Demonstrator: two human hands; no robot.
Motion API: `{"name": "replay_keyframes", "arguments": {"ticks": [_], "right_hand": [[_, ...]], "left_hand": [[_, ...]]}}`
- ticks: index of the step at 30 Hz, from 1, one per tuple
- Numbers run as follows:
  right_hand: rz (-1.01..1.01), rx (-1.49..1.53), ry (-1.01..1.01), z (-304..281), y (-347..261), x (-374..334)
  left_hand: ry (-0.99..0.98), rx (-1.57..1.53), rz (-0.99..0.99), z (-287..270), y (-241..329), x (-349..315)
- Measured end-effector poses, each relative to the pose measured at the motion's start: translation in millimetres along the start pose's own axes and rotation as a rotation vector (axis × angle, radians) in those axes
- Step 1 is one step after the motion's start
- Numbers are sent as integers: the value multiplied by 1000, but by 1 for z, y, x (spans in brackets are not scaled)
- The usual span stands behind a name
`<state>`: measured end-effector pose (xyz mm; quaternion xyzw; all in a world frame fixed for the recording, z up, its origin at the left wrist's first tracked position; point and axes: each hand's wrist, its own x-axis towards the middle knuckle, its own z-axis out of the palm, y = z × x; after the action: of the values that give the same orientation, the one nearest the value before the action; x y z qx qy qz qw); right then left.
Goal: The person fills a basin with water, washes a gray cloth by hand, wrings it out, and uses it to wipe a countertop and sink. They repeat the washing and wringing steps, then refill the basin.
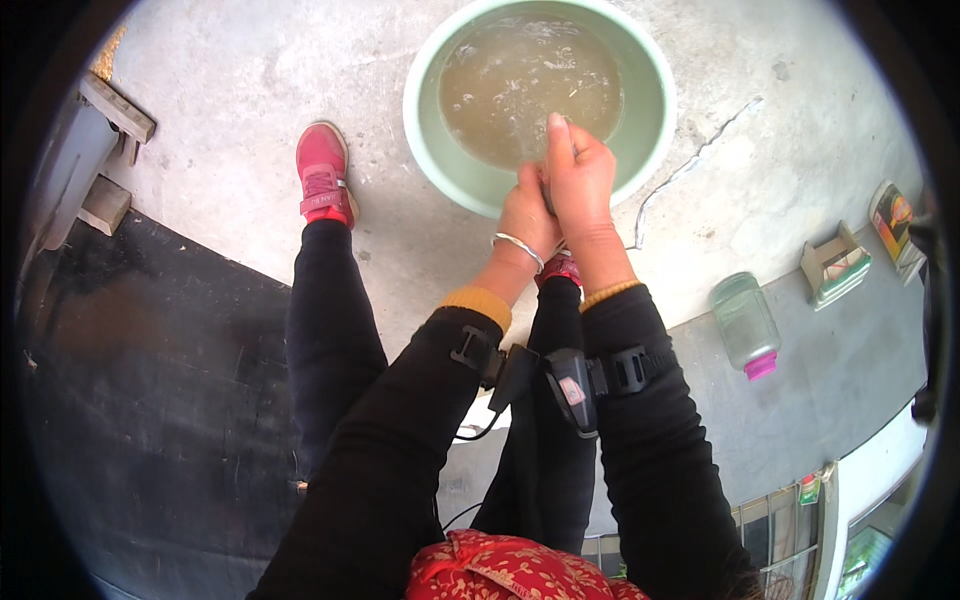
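Note:
Over the near rim of a pale green basin (pixel 655 150), my two hands come together. My left hand (pixel 527 218), with a silver bangle at its wrist, is closed. Pressed against it is my right hand (pixel 583 182), its fingers curled and its thumb pointing away from me. A little of something dark grey shows in the gap between them; its kind cannot be made out. Murky brown water (pixel 530 80) fills the lower part of the basin, with bubbles and ripples on its surface.
A pink shoe (pixel 322 172) on my foot stands left of the basin. Right of it, a whitish strip (pixel 690 160) lies on the concrete floor. Farther right are a clear plastic jar (pixel 745 320) with a pink lid and a small open box (pixel 836 266). Wooden pieces (pixel 105 205) lie at left.

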<state>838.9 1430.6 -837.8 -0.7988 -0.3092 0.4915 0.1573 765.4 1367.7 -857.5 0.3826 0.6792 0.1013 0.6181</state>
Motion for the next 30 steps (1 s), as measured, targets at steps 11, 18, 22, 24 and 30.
{"name": "replay_keyframes", "arguments": {"ticks": [11,18,22,24,30], "right_hand": [[149,533,24,2,10,8],[-291,-271,640,-76,66,53],[112,410,249,-88,92,77],[190,673,199,-89,94,85],[365,888,303,-95,83,90]], "left_hand": [[319,101,213,-36,-17,-4],[617,-474,78,-96,-30,20],[508,-972,-184,-99,-42,31],[532,-1026,-346,-94,-46,29],[426,-963,-184,-98,-33,27]]}}
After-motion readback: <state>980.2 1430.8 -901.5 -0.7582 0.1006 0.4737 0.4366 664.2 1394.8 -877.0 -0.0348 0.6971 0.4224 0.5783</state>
